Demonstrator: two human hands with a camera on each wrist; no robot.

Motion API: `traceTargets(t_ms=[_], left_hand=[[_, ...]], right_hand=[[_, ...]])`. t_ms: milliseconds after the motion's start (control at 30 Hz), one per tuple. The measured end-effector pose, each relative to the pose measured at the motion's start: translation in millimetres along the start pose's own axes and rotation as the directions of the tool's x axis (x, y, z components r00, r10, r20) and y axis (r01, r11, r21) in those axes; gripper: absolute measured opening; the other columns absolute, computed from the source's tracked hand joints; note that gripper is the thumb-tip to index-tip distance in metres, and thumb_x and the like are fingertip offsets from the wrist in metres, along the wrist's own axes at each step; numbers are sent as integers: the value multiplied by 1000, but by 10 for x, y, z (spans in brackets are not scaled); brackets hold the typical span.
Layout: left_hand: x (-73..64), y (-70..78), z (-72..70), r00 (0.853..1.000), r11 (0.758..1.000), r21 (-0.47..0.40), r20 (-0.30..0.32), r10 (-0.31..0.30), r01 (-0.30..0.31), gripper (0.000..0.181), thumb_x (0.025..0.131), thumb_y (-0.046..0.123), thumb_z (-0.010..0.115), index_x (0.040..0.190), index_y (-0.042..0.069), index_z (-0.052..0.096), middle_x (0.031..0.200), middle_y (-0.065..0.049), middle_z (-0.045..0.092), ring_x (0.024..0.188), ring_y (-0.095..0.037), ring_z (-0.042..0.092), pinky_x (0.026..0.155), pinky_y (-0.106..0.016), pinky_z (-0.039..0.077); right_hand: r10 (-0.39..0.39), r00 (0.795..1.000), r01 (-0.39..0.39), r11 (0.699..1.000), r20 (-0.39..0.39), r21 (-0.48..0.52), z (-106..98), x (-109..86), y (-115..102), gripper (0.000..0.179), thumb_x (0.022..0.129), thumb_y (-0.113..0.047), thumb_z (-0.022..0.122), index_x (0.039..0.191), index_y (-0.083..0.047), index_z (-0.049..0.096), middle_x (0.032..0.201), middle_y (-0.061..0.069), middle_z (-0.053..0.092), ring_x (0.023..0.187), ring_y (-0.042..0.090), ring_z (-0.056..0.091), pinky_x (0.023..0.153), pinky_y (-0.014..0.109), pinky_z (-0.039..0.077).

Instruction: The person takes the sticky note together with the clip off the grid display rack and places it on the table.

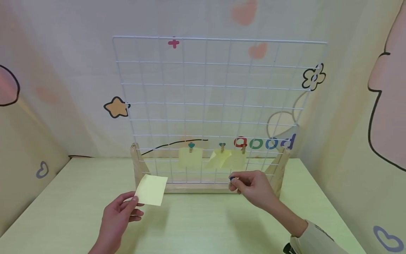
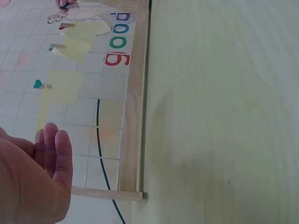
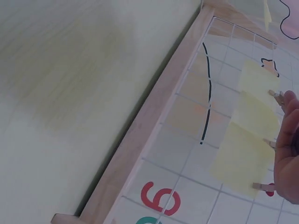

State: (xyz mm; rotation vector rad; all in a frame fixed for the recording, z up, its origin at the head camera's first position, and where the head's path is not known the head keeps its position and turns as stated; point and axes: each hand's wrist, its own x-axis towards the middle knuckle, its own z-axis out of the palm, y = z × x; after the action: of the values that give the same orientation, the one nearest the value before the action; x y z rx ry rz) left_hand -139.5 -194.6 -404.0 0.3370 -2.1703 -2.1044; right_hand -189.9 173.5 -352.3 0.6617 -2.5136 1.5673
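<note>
My left hand [image 1: 115, 217] pinches a pale yellow sticky note [image 1: 151, 190] between thumb and fingers, to the left in front of a white wire grid [image 1: 215, 85]. In the left wrist view that note [image 2: 42, 111] shows nearly edge-on. With thumb and fingertips, my right hand [image 1: 255, 188] pinches a small wooden clothespin with a dark blue top [image 1: 232, 179], partly hidden by the fingers. Low on the grid hang three yellow notes: one apart at left [image 1: 190, 160], two overlapping at right [image 1: 238, 160]. Small clothespins hold them, two with teal hearts [image 1: 191, 145] and one with a red top [image 1: 244, 145].
The grid stands upright in a wooden base [image 1: 196, 188] with a wooden foot at each side. Beneath it is a pale table [image 1: 196, 225]. Behind and at both sides are walls [image 1: 76, 84] with printed hearts, a star and coloured letters.
</note>
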Motion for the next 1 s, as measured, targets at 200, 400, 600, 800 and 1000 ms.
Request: traceTargets(t_ms=[200, 400, 600, 800, 1000], left_hand=[[-61, -48, -68, 1000, 1000, 2, -18, -4, 4, 38, 95, 21, 63, 126, 3, 51, 82, -1, 72, 64, -15, 66, 66, -31, 57], [-87, -73, -100, 1000, 999, 35, -4, -18, 18, 39, 95, 16, 61, 132, 11, 48, 79, 0, 71, 64, -15, 67, 66, -31, 57], [-108, -96, -90, 1000, 997, 77, 7, -17, 16, 44, 96, 7, 55, 139, 16, 46, 79, -2, 72, 62, -19, 67, 64, -31, 57], [-108, -156, -67, 1000, 996, 92, -6, -11, 12, 35, 96, 4, 54, 130, 7, 58, 81, -8, 67, 60, -22, 67, 61, -33, 57], [-94, -203, -33, 1000, 989, 145, 21, -10, 7, 32, 95, 4, 55, 127, 3, 59, 87, -7, 69, 61, -24, 67, 61, -32, 57]], right_hand=[[64, 996, -64, 998, 64, 9, -89, -95, 147, 14, 92, -2, 61, 98, 7, 70, 74, 9, 70, 62, 11, 64, 59, 28, 55], [102, 988, -104, 995, 119, 9, -156, -169, 259, 15, 92, -3, 61, 98, 8, 69, 74, 9, 71, 60, 11, 62, 53, 25, 52], [134, 972, -136, 991, 191, -5, -204, -226, 407, 16, 93, -3, 58, 99, 7, 69, 72, 8, 69, 58, 10, 59, 50, 22, 48], [201, 945, -205, 979, 257, -12, -266, -286, 577, 20, 94, -5, 57, 103, 10, 67, 73, 8, 68, 59, 11, 56, 52, 22, 49], [225, 920, -233, 972, 320, -14, -327, -364, 778, 20, 93, -4, 57, 100, 12, 67, 68, 7, 66, 55, 9, 54, 50, 22, 48]])
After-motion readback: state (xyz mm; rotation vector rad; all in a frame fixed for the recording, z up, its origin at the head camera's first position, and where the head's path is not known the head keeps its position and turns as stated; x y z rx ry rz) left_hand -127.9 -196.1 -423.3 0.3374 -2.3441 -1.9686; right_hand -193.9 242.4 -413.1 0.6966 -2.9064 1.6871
